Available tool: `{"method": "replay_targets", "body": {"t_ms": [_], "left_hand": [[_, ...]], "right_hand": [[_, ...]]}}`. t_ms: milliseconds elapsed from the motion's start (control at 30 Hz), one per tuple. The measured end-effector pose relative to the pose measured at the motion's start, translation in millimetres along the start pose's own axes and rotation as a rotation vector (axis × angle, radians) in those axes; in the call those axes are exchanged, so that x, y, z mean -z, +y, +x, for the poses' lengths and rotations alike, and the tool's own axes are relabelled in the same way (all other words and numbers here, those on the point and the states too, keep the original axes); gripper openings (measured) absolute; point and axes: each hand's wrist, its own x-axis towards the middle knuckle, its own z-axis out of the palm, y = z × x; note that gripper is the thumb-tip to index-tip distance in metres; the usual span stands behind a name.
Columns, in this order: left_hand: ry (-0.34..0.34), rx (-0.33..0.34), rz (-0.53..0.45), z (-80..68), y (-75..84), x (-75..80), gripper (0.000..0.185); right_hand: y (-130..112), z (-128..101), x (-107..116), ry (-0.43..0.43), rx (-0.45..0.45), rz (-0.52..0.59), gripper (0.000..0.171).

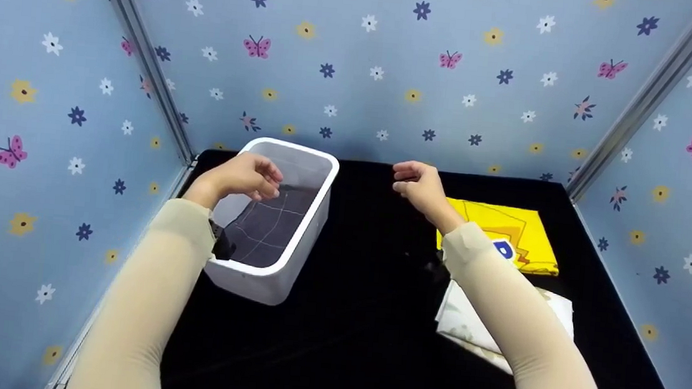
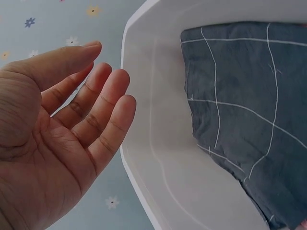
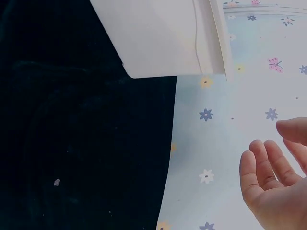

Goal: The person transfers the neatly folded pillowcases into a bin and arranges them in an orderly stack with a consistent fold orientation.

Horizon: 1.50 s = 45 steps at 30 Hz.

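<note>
Over bin rim (image 1: 320,201): L hand (image 1: 246,176) released | R hand (image 1: 420,185) released, above bare mat (image 1: 366,321)

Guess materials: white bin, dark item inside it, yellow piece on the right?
White bin: likely plastic, smooth, matte, rounded moulded rim. Dark checked cloth: woven fabric, soft creases, thin white grid lines. Yellow piece: probably printed fabric, folded flat; could be something else.

Bright, even, diffuse light from above in all 3 views. Head view sharp at centre, slight wide-angle stretch toward edges; black mat (image 1: 358,346) swallowing detail, shadows barely readable. Left wrist view soft, left hand (image 2: 57,139) close and slightly blurred. Right wrist view washed out, white bin (image 3: 163,38) overexposed, right hand (image 3: 276,187) soft.
</note>
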Motion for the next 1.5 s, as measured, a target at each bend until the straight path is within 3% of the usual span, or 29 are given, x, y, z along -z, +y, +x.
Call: {"method": "replay_targets", "body": {"t_ms": [333, 800, 1167, 1500], "left_hand": [[0.020, -0.043, -0.014, 9.0, 8.8, -11.5, 0.033], [0.026, -0.051, -0.043, 21.9, 20.6, -26.1, 0.030], [0.036, -0.127, -0.044, 37.6, 29.5, -43.3, 0.028], [0.051, -0.141, -0.077, 44.5, 39.4, -57.8, 0.024]], "right_hand": [[8, -8, 10, -0.013, -0.014, -0.011, 0.042], [21, -18, 26, -0.008, -0.049, -0.025, 0.043], [37, -30, 39, 0.011, -0.057, -0.042, 0.041], [46, -36, 50, 0.019, -0.056, -0.032, 0.040]]}}
